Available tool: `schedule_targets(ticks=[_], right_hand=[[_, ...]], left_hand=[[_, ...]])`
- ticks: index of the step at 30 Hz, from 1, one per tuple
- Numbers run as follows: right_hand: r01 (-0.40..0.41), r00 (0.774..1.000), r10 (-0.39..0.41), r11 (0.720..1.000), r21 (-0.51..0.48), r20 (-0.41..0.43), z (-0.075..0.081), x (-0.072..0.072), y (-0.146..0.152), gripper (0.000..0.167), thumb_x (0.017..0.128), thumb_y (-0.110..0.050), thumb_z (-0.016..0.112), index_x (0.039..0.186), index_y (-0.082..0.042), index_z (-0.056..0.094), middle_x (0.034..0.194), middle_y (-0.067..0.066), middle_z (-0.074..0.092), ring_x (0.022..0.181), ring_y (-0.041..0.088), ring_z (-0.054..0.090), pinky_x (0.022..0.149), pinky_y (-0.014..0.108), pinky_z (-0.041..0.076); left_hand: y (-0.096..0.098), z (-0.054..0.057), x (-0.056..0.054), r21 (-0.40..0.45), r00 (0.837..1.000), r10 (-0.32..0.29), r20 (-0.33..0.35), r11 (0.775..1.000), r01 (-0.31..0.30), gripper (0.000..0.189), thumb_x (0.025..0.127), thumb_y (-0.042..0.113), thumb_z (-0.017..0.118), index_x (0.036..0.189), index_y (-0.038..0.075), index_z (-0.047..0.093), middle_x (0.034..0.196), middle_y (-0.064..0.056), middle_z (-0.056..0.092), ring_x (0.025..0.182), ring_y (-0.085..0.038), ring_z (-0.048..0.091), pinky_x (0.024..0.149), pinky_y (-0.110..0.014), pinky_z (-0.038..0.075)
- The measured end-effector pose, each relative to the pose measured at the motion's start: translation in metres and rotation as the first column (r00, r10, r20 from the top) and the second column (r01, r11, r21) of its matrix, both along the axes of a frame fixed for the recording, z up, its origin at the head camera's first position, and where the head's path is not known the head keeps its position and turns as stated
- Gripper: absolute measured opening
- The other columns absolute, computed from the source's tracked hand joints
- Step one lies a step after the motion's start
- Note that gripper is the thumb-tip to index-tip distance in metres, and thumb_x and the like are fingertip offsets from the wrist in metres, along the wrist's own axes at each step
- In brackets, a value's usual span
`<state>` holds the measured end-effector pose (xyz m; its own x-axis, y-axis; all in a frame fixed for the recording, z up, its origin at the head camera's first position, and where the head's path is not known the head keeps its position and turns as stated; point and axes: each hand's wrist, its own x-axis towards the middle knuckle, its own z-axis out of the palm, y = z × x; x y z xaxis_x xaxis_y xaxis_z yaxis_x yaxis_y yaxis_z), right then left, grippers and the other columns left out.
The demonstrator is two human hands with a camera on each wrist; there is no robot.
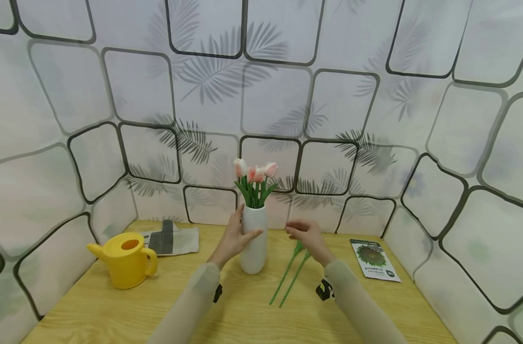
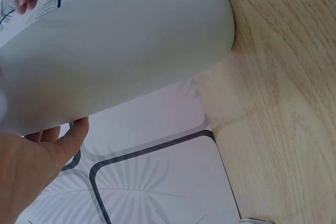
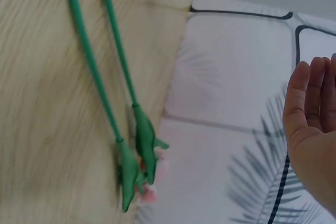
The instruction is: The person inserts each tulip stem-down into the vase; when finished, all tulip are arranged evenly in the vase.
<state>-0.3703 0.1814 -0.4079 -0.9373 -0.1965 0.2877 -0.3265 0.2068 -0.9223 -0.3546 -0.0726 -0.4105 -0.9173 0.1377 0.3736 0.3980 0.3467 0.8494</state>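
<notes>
A tall white vase (image 1: 253,248) stands upright on the table, holding several pink-and-white artificial tulips (image 1: 256,175) with green leaves. My left hand (image 1: 237,237) grips the vase from its left side, thumb across the front. In the left wrist view, fingertips (image 2: 79,130) touch the wall of the white vase (image 2: 131,51). To the right of the vase, my right hand (image 1: 309,237) hovers with its fingers loosely bent and nothing in them. Below it lie two loose tulips (image 1: 289,277); their pink heads are mostly hidden by that hand, but show partly in the right wrist view beside the green leaves (image 3: 144,137).
A yellow watering can (image 1: 127,263) stands at the left of the wooden table (image 1: 240,315). Behind it lies a folded grey-and-white cloth item (image 1: 175,240). A seed packet with a sunflower picture (image 1: 375,260) lies at the right. Patterned curtain (image 1: 278,100) encloses the back and sides.
</notes>
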Motion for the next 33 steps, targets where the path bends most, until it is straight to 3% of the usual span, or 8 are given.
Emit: schedule_targets(ticks=[6, 12, 16, 19, 23, 28, 33], right_hand=[[0.021, 0.998, -0.024, 0.998, 0.061, 0.052, -0.013, 0.001, 0.023, 0.033, 0.095, -0.014, 0.066, 0.122, 0.003, 0.065, 0.118, 0.021, 0.067, 0.093, 0.016, 0.067, 0.083, 0.035, 0.058], [-0.033, 0.999, 0.028, 0.991, 0.126, 0.045, -0.031, -0.001, 0.044, 0.038, 0.095, -0.014, 0.066, 0.126, 0.008, 0.061, 0.119, 0.023, 0.066, 0.091, 0.01, 0.066, 0.085, 0.047, 0.056], [-0.097, 0.994, 0.088, 0.983, 0.155, 0.068, -0.041, -0.002, 0.055, 0.043, 0.095, -0.012, 0.065, 0.129, 0.014, 0.056, 0.124, 0.033, 0.059, 0.1, 0.023, 0.067, 0.086, 0.051, 0.055], [-0.14, 0.987, 0.124, 0.974, 0.176, 0.101, -0.047, -0.002, 0.062, 0.045, 0.096, -0.009, 0.062, 0.133, 0.015, 0.051, 0.131, 0.037, 0.053, 0.111, 0.039, 0.062, 0.088, 0.049, 0.055], [-0.176, 0.976, 0.145, 0.965, 0.196, 0.163, -0.055, -0.004, 0.07, 0.042, 0.096, -0.002, 0.059, 0.133, 0.016, 0.05, 0.132, 0.038, 0.051, 0.116, 0.048, 0.056, 0.087, 0.046, 0.056], [-0.217, 0.967, 0.168, 0.937, 0.276, 0.19, -0.061, -0.005, 0.075, 0.038, 0.094, 0.004, 0.055, 0.129, 0.015, 0.054, 0.126, 0.037, 0.055, 0.112, 0.044, 0.057, 0.082, 0.036, 0.056], [-0.231, 0.962, 0.174, 0.929, 0.289, 0.209, -0.067, -0.007, 0.077, 0.04, 0.09, 0.011, 0.052, 0.13, 0.018, 0.052, 0.126, 0.036, 0.056, 0.104, 0.031, 0.059, 0.076, 0.027, 0.05]], left_hand=[[-0.001, -0.001, 0.0, -0.005, 1.0, -0.002, 0.0, 1.0, 0.002, 0.099, 0.087, 0.041, 0.074, 0.159, 0.013, 0.011, 0.153, -0.022, 0.029, 0.139, -0.04, 0.036, 0.106, -0.06, 0.039], [-0.001, -0.001, -0.001, -0.015, 1.0, 0.001, -0.007, 1.0, -0.001, 0.1, 0.087, 0.042, 0.074, 0.159, 0.011, 0.011, 0.153, -0.023, 0.028, 0.138, -0.041, 0.037, 0.105, -0.061, 0.04], [0.0, -0.001, 0.0, -0.011, 1.0, 0.001, -0.013, 1.0, -0.001, 0.1, 0.087, 0.041, 0.074, 0.158, 0.008, 0.012, 0.153, -0.023, 0.029, 0.137, -0.042, 0.037, 0.104, -0.062, 0.04], [0.0, -0.001, 0.0, -0.013, 1.0, 0.001, -0.016, 1.0, -0.001, 0.1, 0.087, 0.041, 0.074, 0.158, 0.009, 0.012, 0.153, -0.023, 0.029, 0.138, -0.042, 0.037, 0.104, -0.062, 0.04], [0.0, -0.001, 0.0, -0.011, 1.0, -0.003, -0.023, 1.0, 0.002, 0.099, 0.088, 0.041, 0.073, 0.158, 0.01, 0.012, 0.153, -0.023, 0.029, 0.138, -0.042, 0.037, 0.105, -0.062, 0.039], [0.0, 0.0, 0.0, -0.01, 1.0, -0.002, -0.023, 1.0, 0.001, 0.099, 0.088, 0.041, 0.073, 0.158, 0.009, 0.012, 0.153, -0.023, 0.029, 0.138, -0.042, 0.037, 0.105, -0.062, 0.039], [0.0, 0.0, 0.001, -0.006, 1.0, -0.005, -0.017, 1.0, 0.005, 0.099, 0.088, 0.041, 0.073, 0.158, 0.009, 0.012, 0.153, -0.023, 0.028, 0.138, -0.042, 0.036, 0.106, -0.062, 0.038]])
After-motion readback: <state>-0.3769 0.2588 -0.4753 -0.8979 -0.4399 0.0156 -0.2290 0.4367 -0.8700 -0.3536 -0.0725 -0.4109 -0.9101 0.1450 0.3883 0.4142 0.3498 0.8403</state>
